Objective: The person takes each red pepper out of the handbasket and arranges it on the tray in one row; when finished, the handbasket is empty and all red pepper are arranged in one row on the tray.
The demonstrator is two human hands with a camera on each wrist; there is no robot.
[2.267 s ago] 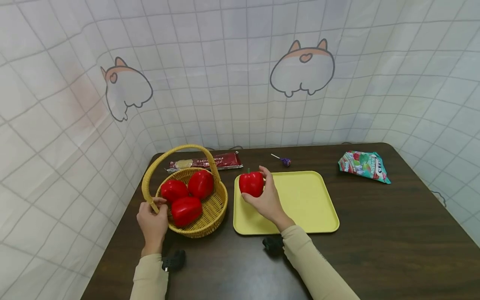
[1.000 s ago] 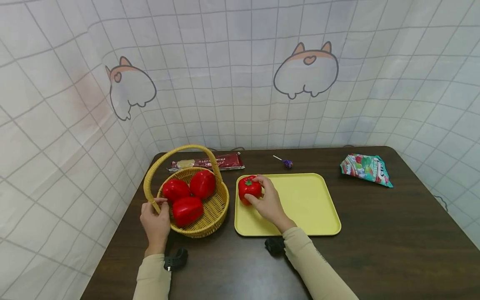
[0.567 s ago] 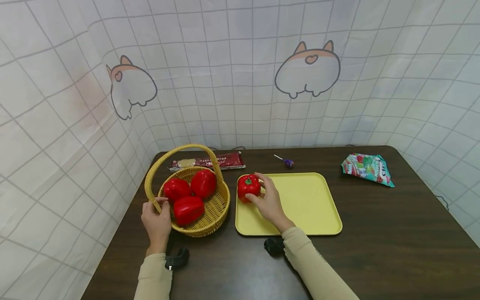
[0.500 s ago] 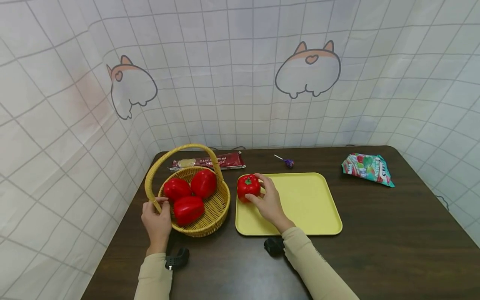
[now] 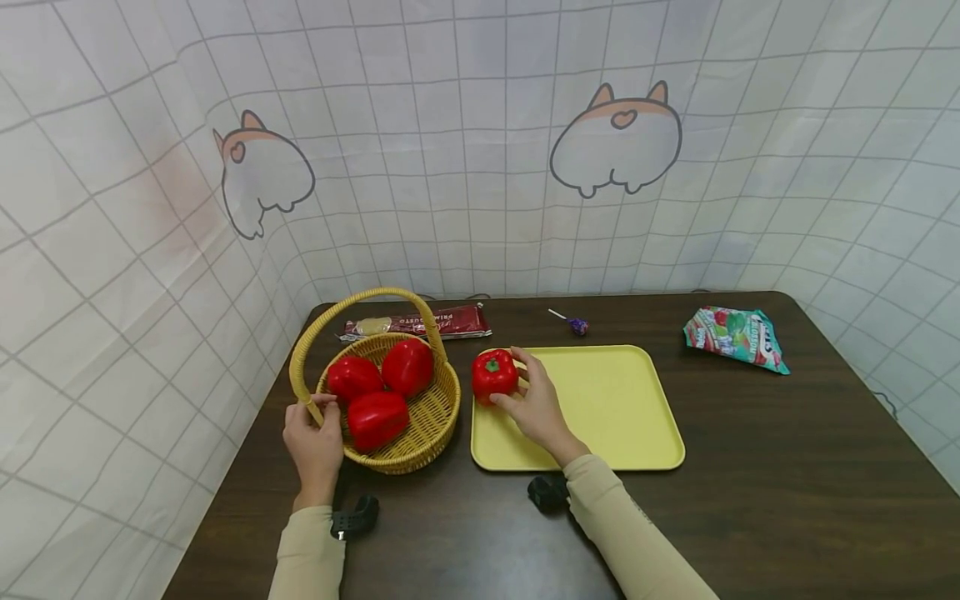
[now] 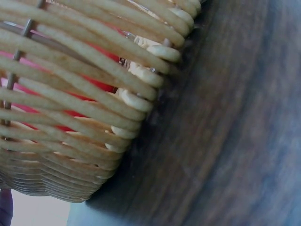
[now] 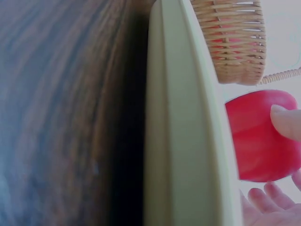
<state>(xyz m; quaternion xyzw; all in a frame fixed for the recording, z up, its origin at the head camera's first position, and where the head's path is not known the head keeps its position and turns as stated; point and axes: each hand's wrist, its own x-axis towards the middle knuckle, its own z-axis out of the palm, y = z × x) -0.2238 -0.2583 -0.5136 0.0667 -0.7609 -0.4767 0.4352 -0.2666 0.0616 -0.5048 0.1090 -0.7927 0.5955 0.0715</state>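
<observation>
In the head view, my left hand (image 5: pixel 313 446) grips the yellow wicker basket (image 5: pixel 431 425) where its handle meets the rim, on the left side. Three red bell peppers (image 5: pixel 377 421) lie in it. A fourth piece, a red bell pepper (image 5: pixel 492 373) with its green stem up, is at the left end of the yellow tray (image 5: pixel 600 408). My right hand (image 5: pixel 538 410) holds this pepper from its right side, thumb at the front and index finger behind. The right wrist view shows the thumb on the pepper (image 7: pixel 258 141) and the other fingers spread below it.
Behind the basket lies a dark red snack packet (image 5: pixel 457 321). A lollipop (image 5: pixel 576 326) lies behind the tray, and a teal candy bag (image 5: pixel 735 337) at the back right. A grid-patterned cloth (image 5: pixel 480 167) hangs round the dark wooden table (image 5: pixel 787 467).
The right hand has lowered the bell pepper onto the tray's left end and tipped it so its stem faces up; it has shifted slightly left. The left hand has stayed on the basket.
</observation>
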